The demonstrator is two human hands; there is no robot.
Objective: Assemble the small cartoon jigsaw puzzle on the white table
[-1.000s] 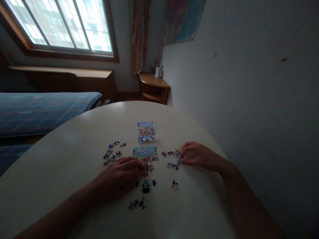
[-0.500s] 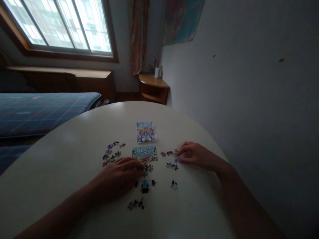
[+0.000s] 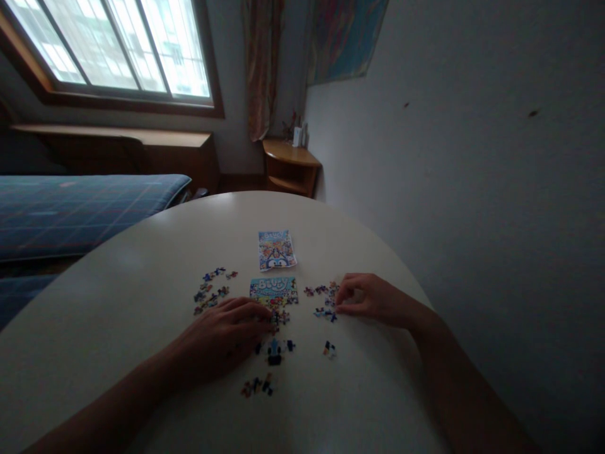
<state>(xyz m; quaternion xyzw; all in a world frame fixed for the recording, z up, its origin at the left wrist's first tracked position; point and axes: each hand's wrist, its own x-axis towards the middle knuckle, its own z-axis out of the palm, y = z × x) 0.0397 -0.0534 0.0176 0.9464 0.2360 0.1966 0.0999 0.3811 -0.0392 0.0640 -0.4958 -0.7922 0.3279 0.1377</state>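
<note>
My left hand (image 3: 236, 325) lies flat on the table, fingers stretched out. Its fingertips touch a partly joined jigsaw puzzle (image 3: 278, 317) and hide its left side. Directly above is the puzzle's joined top section (image 3: 274, 288), light blue with the lettering "Bluey". My right hand (image 3: 362, 296) is curled, thumb and forefinger close together at a group of loose puzzle pieces (image 3: 326, 312); whatever is between those fingertips is too small to make out. A joined section with a blue figure (image 3: 274, 352) lies below the left fingers. Nearer me is another small cluster of pieces (image 3: 258, 386).
A printed picture sheet (image 3: 276, 250) lies beyond the puzzle. More loose pieces (image 3: 212, 293) form a curve on the left, and a small piece (image 3: 329, 350) sits below my right hand. The round white table (image 3: 155, 265) stands beside a wall (image 3: 472, 189) and a plaid mattress (image 3: 85, 214).
My right hand has shifted slightly toward me, and its thumb and forefinger have come closer together. The left hand stays in place.
</note>
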